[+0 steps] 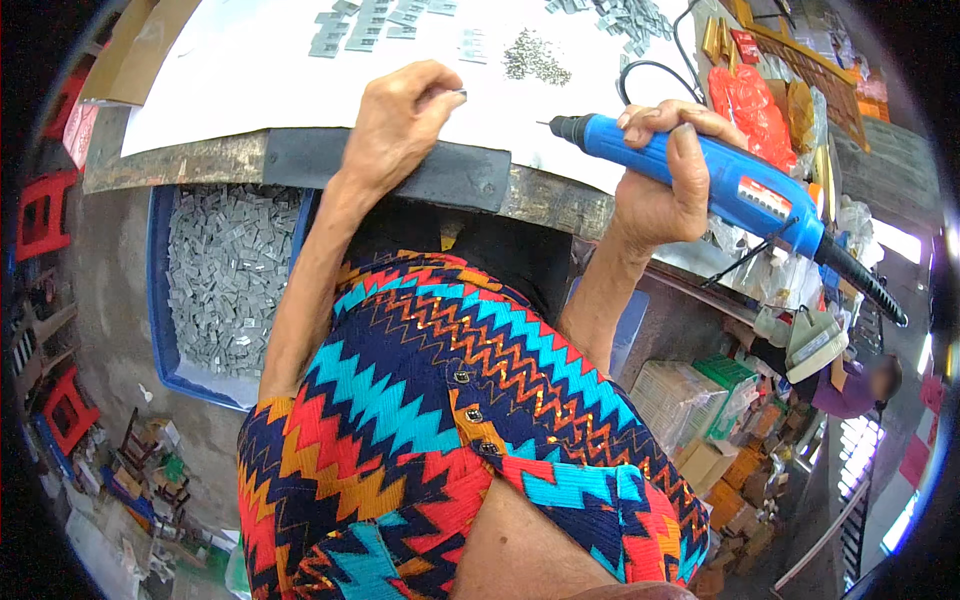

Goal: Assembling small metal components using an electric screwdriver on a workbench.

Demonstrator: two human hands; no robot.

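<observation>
My right hand (665, 170) is wrapped round a blue electric screwdriver (690, 165). The tool's black nose and thin bit point left over the white sheet, and a black cord leaves its rear end. Above the table's near edge, my left hand (400, 125) is closed in a pinch. A small dark bit shows at its fingertips, too little of it to name. Beyond that hand lie rows of small grey flat pieces (370, 22) and a short row of paler pieces (473, 46). A pile of tiny screws (535, 58) sits between the two hands, farther back.
A white sheet (230, 75) covers the worn table. Loose grey pieces (640, 25) are heaped at the far right, near a looped black cable (650, 65) and red plastic bag (750, 110). A blue crate (160, 300) of grey pieces stands below left. Another person (850, 385) is at right.
</observation>
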